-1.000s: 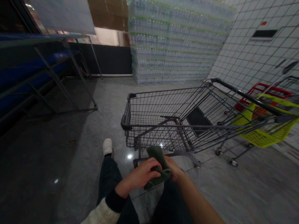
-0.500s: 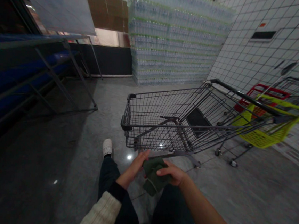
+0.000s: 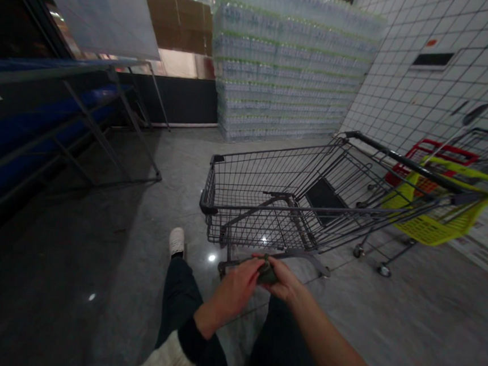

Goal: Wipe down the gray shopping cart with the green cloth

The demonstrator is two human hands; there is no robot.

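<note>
A dark green cloth is bunched between my two hands, low in the middle of the view. My right hand is closed around it from the right side. My left hand lies over its left part, fingers curled onto it and covering much of the cloth. Just beyond my hands stands a grey wire shopping cart, its basket in front of me and its black handle toward the right.
A tall stack of wrapped water bottles stands behind the cart. At the right are a yellow basket and a red basket. A metal-framed rack lines the left. My white shoe is on the grey floor.
My left hand has moved right and over the cloth. The cloth, which was spread and hanging lower, is now gathered into a smaller bundle.
</note>
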